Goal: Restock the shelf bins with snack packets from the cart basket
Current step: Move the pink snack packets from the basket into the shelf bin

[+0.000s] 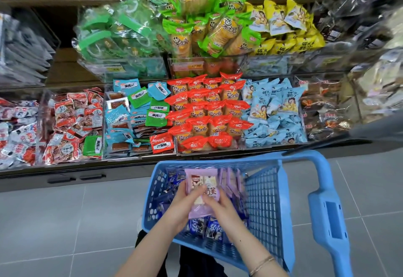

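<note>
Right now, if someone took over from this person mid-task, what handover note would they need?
Hands: left hand and right hand both grip a stack of lilac packets over the blue cart basket.
In the basket: spare lilac packets standing on edge, dark blue packets underneath.
The shelf bins ahead look well filled; no bin holding matching lilac packets is in view.
Done: one stack picked up.
Left: find its bin, place the stack, then work through the rest of the basket.
</note>
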Demonstrator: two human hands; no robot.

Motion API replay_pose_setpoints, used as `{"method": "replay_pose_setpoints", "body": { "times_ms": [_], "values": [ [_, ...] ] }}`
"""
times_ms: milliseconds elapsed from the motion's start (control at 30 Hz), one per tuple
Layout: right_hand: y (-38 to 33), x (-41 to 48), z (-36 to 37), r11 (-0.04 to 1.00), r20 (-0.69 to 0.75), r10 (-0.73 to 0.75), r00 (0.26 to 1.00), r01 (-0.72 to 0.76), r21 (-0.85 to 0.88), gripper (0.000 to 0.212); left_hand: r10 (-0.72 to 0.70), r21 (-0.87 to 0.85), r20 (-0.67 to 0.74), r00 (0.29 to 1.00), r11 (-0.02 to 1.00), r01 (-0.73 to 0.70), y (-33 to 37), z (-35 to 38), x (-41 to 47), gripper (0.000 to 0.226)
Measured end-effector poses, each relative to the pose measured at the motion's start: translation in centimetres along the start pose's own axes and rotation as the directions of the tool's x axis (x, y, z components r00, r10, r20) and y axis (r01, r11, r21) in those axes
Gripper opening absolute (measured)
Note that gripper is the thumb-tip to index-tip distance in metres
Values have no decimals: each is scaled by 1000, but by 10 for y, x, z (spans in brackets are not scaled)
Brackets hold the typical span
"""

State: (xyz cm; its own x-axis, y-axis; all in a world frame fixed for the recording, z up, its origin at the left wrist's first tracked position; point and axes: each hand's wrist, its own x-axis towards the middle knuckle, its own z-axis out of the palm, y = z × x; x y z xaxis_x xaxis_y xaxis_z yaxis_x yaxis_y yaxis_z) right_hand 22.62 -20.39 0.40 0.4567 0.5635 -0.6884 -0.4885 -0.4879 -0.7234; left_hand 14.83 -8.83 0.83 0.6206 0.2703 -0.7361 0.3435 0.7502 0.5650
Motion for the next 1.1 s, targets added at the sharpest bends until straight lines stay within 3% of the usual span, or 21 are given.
{"method": "replay_pose_setpoints", "body": {
  "times_ms": [33, 100, 200, 300, 533, 667, 833, 1000, 1100],
  "values": [
    [4, 6, 1, 999, 8, 30, 1000, -30, -25, 50, -4, 11, -22, 1000, 1000, 5, -1, -3, 1, 71],
    [10, 22, -3, 994, -1, 90, 996, -90, 56, 37, -21, 8, -98, 995, 1000, 22, -3, -14, 4, 74],
    [23, 53, -27, 947, -184, 238, 954, -186, 263, 33, -68, -70, -186, 980, 996, 56, -3, -34, 2, 68],
    [40, 83, -57, 896, -315, 384, 868, -268, 355, 31, -64, -111, -225, 972, 993, 40, -3, -50, -5, 60],
    [60, 145, -73, 641, -122, 582, 804, -362, 676, 56, -38, -174, -314, 949, 985, -18, -9, -78, -16, 53],
    [64, 156, -70, 606, -150, 579, 801, -300, 737, 16, -22, -168, -346, 938, 985, -39, -14, -85, -17, 50],
    [54, 136, -65, 464, -106, 623, 775, -257, 848, 19, -15, -201, -338, 941, 978, -56, -13, -80, -7, 50],
    [49, 82, -65, 529, -100, 594, 798, -293, 797, 3, -23, -134, -289, 957, 991, -17, -11, -67, 4, 53],
    [50, 54, -60, 603, -51, 543, 838, -347, 718, 11, -47, -106, -265, 963, 994, 19, -8, -60, 9, 56]
  ]
}}
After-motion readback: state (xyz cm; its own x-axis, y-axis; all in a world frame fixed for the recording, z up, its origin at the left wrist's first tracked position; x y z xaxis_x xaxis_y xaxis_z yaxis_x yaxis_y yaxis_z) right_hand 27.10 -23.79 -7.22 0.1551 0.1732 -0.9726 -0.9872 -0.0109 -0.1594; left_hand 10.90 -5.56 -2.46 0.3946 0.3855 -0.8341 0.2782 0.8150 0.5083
